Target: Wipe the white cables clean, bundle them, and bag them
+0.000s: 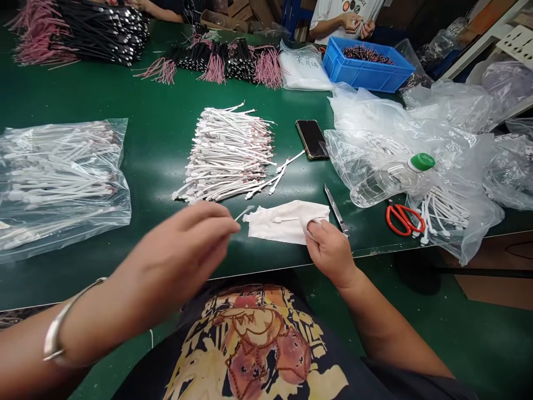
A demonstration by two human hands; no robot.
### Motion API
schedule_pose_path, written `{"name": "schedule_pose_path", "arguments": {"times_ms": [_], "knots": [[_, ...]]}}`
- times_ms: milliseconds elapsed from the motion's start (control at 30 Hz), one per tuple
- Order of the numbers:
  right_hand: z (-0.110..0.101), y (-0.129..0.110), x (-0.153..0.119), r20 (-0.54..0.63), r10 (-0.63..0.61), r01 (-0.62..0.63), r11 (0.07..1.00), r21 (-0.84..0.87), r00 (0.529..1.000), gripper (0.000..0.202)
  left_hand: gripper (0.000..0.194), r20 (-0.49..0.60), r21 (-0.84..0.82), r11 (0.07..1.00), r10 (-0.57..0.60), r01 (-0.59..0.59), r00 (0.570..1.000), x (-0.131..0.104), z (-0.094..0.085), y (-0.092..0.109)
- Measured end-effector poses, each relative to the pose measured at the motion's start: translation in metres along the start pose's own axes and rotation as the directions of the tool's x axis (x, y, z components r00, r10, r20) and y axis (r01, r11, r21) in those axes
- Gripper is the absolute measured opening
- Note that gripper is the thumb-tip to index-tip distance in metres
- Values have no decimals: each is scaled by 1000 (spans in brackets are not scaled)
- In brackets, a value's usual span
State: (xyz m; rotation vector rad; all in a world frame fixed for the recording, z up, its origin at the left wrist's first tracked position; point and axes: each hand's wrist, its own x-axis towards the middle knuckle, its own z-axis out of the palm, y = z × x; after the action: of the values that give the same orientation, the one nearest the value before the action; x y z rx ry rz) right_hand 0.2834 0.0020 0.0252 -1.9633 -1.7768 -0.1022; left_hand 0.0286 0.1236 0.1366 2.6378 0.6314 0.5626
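My left hand (187, 239) is closed, its fingertips pinching a short white cable (245, 212) whose end points toward the cloth. My right hand (331, 250) grips the folded right end of a white cloth (266, 229) lying near the table's front edge. Another white cable (287, 219) rests on the cloth, its right end close to my right fingers. Behind the cloth is a large pile of white cables (231, 155), with a few loose ones (281, 175) at its right side. Metal tweezers (335, 208) lie just right of the cloth.
A clear bag of cables (62, 183) lies left. On the right are a phone (311, 139), a bottle (385, 180), red-handled scissors (403, 218) and plastic bags (375, 111). Behind stand a blue bin (366, 72) and black-and-pink wire bundles (237, 61). Another person's hands (357, 25) work opposite.
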Motion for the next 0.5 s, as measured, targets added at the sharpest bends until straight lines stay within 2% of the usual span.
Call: {"name": "schedule_pose_path", "arguments": {"times_ms": [33, 67, 100, 167, 233, 267, 333, 400, 500], "knots": [[-1, -1, 0, -66, 51, -46, 996, 72, 997, 22, 18, -103, -134, 986, -114, 100, 988, -4, -6, 2], [-3, -4, 0, -122, 122, -101, 981, 167, 985, 21, 15, -160, -289, 939, -241, 188, 957, -7, -8, 3], [-6, -8, 1, -142, 201, -156, 947, 280, 969, 21, 12, -158, -444, 858, -360, 260, 920, -10, -7, 4], [-13, -19, 3, -47, 312, -247, 827, 504, 949, 24, 9, -54, -680, 650, -506, 339, 861, -15, 3, 3], [-20, -31, 6, 138, 318, -327, 682, 654, 938, 28, 12, 72, -795, 477, -538, 374, 840, -18, 19, -2], [-21, -36, 7, 214, 296, -358, 620, 698, 931, 30, 13, 116, -825, 417, -535, 381, 837, -20, 26, -4], [-22, -44, 8, 294, 268, -395, 529, 751, 917, 35, 13, 164, -853, 346, -533, 391, 830, -23, 37, -9], [-19, -48, 7, 310, 278, -411, 489, 769, 909, 37, 14, 181, -862, 313, -543, 398, 820, -26, 42, -11], [-16, -50, 4, 300, 320, -431, 521, 737, 899, 33, 16, 197, -865, 287, -558, 411, 806, -29, 43, -12]]}}
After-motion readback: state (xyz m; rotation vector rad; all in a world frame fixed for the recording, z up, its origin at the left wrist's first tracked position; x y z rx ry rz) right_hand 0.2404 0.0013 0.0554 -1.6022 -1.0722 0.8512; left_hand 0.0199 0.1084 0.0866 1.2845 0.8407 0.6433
